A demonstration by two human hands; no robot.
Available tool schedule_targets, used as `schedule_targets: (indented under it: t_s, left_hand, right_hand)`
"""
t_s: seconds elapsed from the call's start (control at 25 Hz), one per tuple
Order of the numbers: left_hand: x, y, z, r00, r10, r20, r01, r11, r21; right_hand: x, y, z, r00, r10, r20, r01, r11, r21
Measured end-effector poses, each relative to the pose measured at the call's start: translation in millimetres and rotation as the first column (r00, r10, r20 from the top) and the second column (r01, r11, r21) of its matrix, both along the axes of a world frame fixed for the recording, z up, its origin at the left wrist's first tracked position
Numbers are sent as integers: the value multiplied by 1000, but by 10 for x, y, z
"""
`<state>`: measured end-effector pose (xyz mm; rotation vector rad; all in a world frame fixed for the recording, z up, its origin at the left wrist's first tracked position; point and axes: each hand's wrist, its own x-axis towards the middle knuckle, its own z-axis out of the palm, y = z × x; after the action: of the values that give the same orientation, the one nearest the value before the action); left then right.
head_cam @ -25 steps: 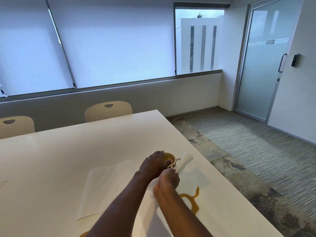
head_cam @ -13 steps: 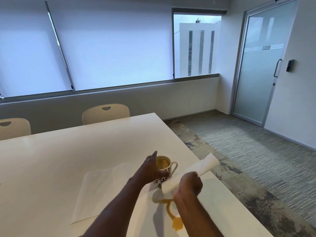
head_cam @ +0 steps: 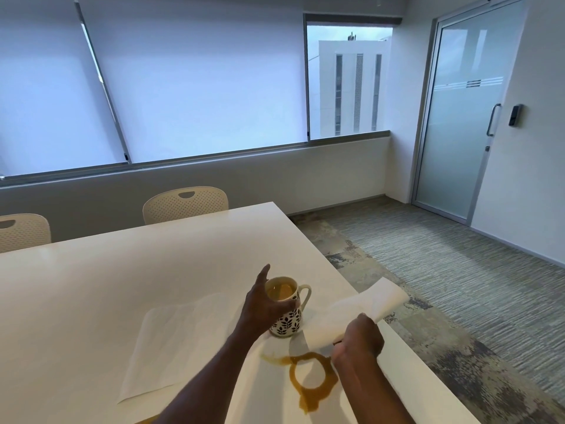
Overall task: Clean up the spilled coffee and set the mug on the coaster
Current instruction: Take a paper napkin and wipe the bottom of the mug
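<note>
A white mug (head_cam: 290, 319) with a black leaf pattern stands upright on the white table (head_cam: 91, 286), coffee inside. My left hand (head_cam: 263, 304) grips it by the rim and side, forefinger pointing up. My right hand (head_cam: 360, 338) holds a folded white paper towel (head_cam: 367, 304) that sticks out up and to the right, just above the table. A brown ring-shaped coffee spill (head_cam: 308, 381) lies on the table in front of the mug, beside my right wrist. No coaster shows in view.
A flat white paper sheet (head_cam: 171, 344) lies left of the mug. The table's right edge runs close to my right hand, with carpet floor (head_cam: 458, 286) beyond. Two cream chairs (head_cam: 186, 203) stand at the far side. A frosted glass door (head_cam: 467, 111) is at the right.
The mug now stands a little farther back with my left hand still on it. My right hand drew the paper towel out to the right. The spill ring shows fully.
</note>
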<state>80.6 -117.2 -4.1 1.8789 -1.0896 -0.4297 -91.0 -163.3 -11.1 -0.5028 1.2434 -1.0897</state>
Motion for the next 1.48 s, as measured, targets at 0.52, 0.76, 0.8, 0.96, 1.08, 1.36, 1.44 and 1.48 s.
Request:
schedule_targets:
  t_s: [0.52, 0.76, 0.8, 0.96, 1.08, 1.36, 1.44, 1.48]
  left_hand:
    - [-320, 21, 775, 994, 26, 103, -13, 992, -125]
    - [-319, 141, 904, 990, 87, 113, -70, 987, -148]
    - [-314, 163, 913, 989, 91, 118, -74, 987, -145]
    - [-324, 227, 917, 986, 121, 114, -105, 985, -135]
    - [-342, 268, 915, 986, 143, 89, -128, 980, -151]
    - [-416, 312, 941, 984, 151, 91, -134, 975, -175]
    - [-435, 331, 935, 983, 149, 105, -130, 976, -173]
    - [-436, 342, 931, 982, 152, 115, -131, 977, -169]
  right_hand:
    - [319, 140, 102, 550, 260, 793, -387, 922, -34]
    - [344, 237, 238, 416, 301, 858, -481, 873, -73]
    - [338, 255, 245, 406, 302, 863, -490, 868, -73]
    - [291, 320, 256, 396, 298, 869, -501, 863, -68]
    - [233, 374, 228, 391, 301, 870, -502, 862, -73]
    - [284, 613, 146, 343, 337, 877, -523, 844, -120]
    - [309, 635, 146, 320, 348, 881, -536, 834, -135]
    - [323, 632, 152, 310, 345, 886, -539, 831, -135]
